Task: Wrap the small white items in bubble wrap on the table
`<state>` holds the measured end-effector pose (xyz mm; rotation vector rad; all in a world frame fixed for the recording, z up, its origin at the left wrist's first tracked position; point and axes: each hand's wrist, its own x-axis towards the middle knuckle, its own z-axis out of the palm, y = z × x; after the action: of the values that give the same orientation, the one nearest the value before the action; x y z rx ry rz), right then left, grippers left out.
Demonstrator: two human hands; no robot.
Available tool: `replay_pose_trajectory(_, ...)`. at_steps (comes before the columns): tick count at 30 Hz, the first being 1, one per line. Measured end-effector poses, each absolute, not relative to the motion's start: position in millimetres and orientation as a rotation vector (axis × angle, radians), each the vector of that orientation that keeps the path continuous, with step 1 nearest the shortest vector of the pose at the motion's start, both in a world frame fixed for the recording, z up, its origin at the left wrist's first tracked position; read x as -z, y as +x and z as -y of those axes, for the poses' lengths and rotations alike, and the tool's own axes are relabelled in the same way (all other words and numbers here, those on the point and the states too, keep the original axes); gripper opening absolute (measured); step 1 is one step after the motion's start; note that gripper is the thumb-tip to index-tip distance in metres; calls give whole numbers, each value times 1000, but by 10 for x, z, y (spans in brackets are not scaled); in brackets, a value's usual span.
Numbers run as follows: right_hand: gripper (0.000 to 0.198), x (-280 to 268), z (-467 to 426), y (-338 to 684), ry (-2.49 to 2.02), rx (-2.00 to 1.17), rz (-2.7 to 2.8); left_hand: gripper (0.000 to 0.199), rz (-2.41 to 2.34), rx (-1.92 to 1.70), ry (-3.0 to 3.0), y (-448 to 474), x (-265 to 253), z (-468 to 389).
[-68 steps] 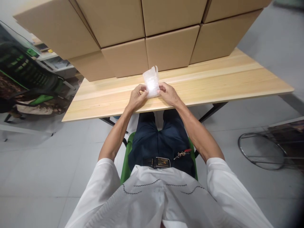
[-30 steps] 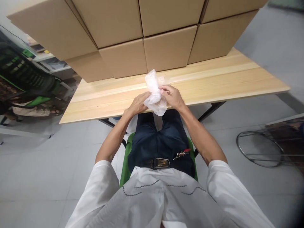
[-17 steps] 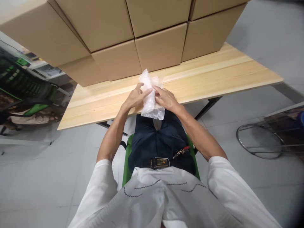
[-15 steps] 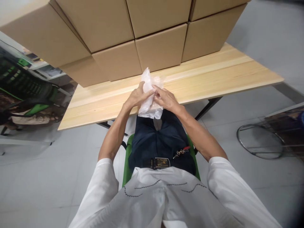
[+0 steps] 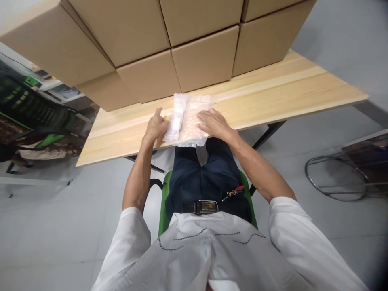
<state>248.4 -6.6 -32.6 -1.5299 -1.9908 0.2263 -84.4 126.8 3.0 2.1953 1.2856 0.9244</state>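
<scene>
A clear sheet of bubble wrap (image 5: pixel 192 115) lies on the wooden table in front of me, its near edge hanging over the table's front edge. Along its left side lies a rolled, whitish part (image 5: pixel 176 117) of the wrap; what it may enclose cannot be made out. My left hand (image 5: pixel 155 126) is just left of that roll, fingers apart, holding nothing. On the right side of the sheet rests my right hand (image 5: pixel 214 122), its fingers stretched over the wrap.
Cardboard boxes (image 5: pixel 206 58) stand stacked along the back of the wooden table (image 5: pixel 291 89). A dark chair (image 5: pixel 30 109) is at the left. On the right, a round metal ring (image 5: pixel 336 178) is near the floor. I sit on a green chair (image 5: pixel 165 202).
The wrap was raised between both hands; now it lies flat with the roll at its left. My left hand has let go and moved left; my right hand has spread over the sheet.
</scene>
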Motion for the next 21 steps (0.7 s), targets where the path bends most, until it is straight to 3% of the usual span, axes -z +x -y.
replay_pose_trajectory(5, 48, 211, -8, 2662, -1461, -237, 2216, 55, -1135, -1001, 2535, -609, -135, -849)
replay_pose_trajectory(9, 55, 182, -36, 2760, -1445, -233, 2279, 49, -754, -478, 2887, -195, -296, -603)
replay_pose_trajectory(12, 58, 213, -38, 2827, -1433, -221, 2277, 48, -721, -221, 2936, -58, -331, -565)
replay_pose_trajectory(21, 61, 219, -9, 2938, -1494, -245, 2247, 22, -1019, -537, 2798, -564, -249, -759)
